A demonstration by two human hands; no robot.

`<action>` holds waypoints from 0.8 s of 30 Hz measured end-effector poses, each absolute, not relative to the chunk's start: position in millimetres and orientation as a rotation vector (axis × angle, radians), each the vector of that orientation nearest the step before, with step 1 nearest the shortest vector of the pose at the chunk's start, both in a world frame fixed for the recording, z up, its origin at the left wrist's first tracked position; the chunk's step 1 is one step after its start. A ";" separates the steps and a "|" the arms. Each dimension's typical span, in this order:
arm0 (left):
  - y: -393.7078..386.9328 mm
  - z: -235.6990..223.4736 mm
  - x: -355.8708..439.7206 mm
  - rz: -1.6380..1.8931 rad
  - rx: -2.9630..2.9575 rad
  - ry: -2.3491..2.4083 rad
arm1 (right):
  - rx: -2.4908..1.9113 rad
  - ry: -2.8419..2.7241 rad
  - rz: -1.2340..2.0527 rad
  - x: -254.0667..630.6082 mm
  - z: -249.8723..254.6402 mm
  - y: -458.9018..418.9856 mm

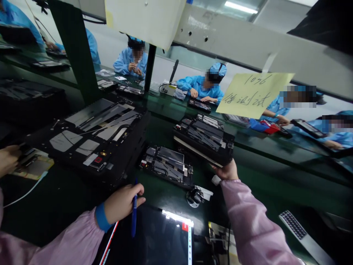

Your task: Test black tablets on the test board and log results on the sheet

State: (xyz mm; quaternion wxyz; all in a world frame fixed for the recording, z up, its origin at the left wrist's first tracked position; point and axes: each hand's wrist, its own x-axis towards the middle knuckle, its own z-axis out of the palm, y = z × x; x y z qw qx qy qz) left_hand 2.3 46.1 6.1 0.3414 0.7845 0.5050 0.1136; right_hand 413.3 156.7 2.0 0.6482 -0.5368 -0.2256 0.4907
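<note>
My left hand [125,200] is closed around a blue pen [134,215], held nearly upright over a dark tablet screen [162,232]. A blue band circles that wrist. My right hand [228,170] grips the near right corner of a stack of opened tablets [204,138]; most of its fingers are hidden beneath. Between my hands lies a single opened tablet [168,165], its inner parts and ribbon cables showing. Just in front of it sits a small silver and black part [195,197] I cannot name, beside a white piece.
A tall stack of black trays with opened tablets [93,136] stands on the left. At the left edge is another person's hand [9,158]. Co-workers in blue sit across the bench. A yellow handwritten note [253,94] hangs from the shelf. A keypad strip [293,224] lies right.
</note>
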 end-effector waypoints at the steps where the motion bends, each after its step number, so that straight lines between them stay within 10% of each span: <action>1: 46.3 5.6 2.4 0.304 2.040 1.313 | -1.199 -0.490 1.136 411.5 0.9 158.2; 24: 45.6 14.3 4.1 0.301 2.086 1.317 | -1.104 -0.508 1.284 363.3 24.5 128.3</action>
